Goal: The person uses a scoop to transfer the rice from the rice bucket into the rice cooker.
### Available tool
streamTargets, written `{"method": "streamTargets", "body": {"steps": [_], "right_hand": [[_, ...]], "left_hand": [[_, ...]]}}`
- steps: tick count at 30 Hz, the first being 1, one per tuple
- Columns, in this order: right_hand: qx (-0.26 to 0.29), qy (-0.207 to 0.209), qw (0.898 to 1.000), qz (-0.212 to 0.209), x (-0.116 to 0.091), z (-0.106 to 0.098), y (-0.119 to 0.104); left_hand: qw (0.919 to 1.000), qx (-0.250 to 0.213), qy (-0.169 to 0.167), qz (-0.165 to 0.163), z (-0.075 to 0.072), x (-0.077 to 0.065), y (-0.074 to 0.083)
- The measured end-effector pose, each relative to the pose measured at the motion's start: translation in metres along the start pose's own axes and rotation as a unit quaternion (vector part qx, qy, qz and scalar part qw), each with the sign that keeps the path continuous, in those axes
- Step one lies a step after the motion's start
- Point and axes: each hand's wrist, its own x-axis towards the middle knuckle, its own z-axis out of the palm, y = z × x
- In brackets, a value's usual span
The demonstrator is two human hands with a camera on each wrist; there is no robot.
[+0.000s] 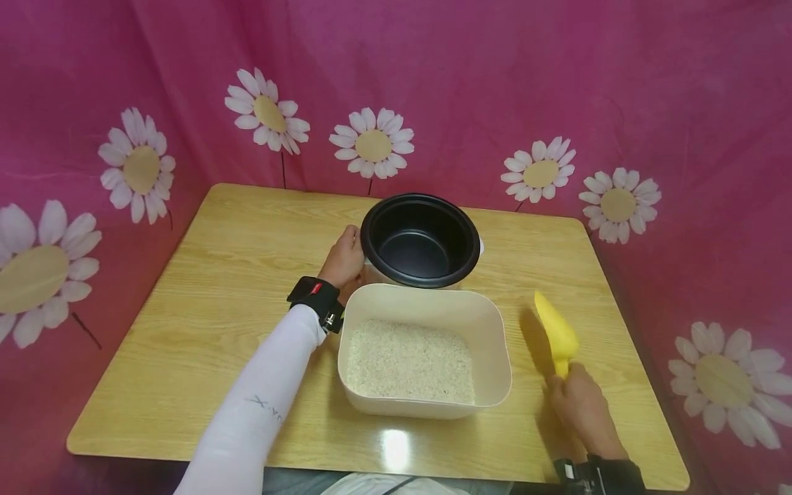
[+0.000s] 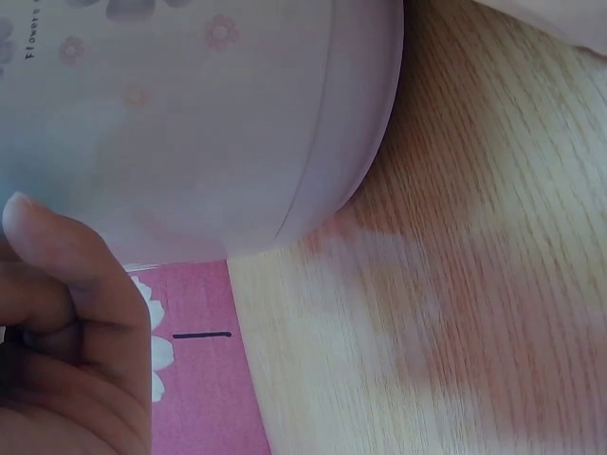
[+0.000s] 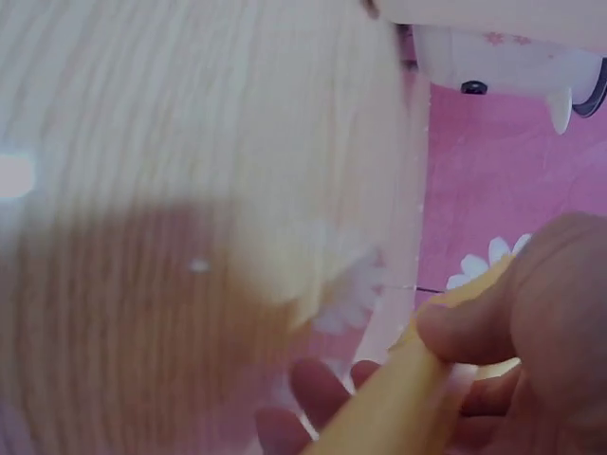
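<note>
A light-coloured rice cooker (image 2: 218, 123) with a flower print stands at the middle back of the table, its black inner pot (image 1: 421, 251) uncovered. On its left side my left hand (image 1: 343, 260) grips it just below the rim, thumb against the wall and fingers curled; the part inside the hand is hidden. Directly in front stands a cream tub (image 1: 427, 408) holding a layer of rice grains (image 1: 408, 361). Off to the right, my right hand (image 1: 584, 409) holds a yellow scoop (image 1: 557, 331) by its handle (image 3: 389, 408), blade pointing away over the table.
The wooden table (image 1: 247, 254) has rounded corners. Behind it and along both sides hangs a pink curtain (image 1: 445, 89) with white daisies. From the cooker's right side sticks out a small white handle (image 3: 561, 111).
</note>
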Motion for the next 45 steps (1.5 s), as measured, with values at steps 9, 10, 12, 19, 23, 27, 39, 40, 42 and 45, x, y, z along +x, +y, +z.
{"method": "streamTargets", "body": {"steps": [9, 10, 12, 19, 23, 27, 39, 40, 42, 45], "right_hand": [[0.016, 0.016, 0.999, -0.028, 0.001, -0.009, -0.021], [0.018, 0.021, 0.999, -0.022, 0.001, -0.009, -0.023], [0.024, 0.035, 0.999, -0.016, -0.001, -0.01, -0.027], [0.019, 0.11, 0.993, -0.045, -0.004, -0.012, -0.037], [0.01, 0.119, 0.992, -0.046, -0.005, -0.015, -0.042], [0.003, 0.114, 0.992, -0.05, -0.007, -0.018, -0.045], [-0.004, 0.113, 0.99, -0.087, -0.012, -0.019, -0.048], [-0.004, 0.115, 0.989, -0.092, -0.012, -0.019, -0.049], [-0.004, 0.116, 0.988, -0.102, -0.013, -0.02, -0.052], [-0.002, 0.12, 0.985, -0.12, -0.015, -0.023, -0.057]], "left_hand": [[1.0, -0.006, 0.003, 0.003, 0.0, 0.001, -0.002], [1.0, -0.005, 0.003, 0.003, 0.0, 0.001, -0.002], [1.0, -0.004, 0.001, 0.003, 0.0, 0.001, -0.002], [1.0, 0.008, 0.002, -0.001, 0.001, 0.004, -0.002], [1.0, 0.006, 0.003, 0.0, 0.002, 0.004, -0.002], [1.0, 0.002, 0.0, -0.006, 0.002, 0.003, -0.002], [0.9999, -0.004, -0.01, -0.013, 0.002, 0.004, -0.004], [0.9999, -0.004, -0.008, -0.011, 0.002, 0.004, -0.003], [1.0, -0.003, -0.006, -0.007, 0.001, 0.002, -0.002], [1.0, -0.005, -0.004, -0.005, 0.001, 0.001, -0.001]]}}
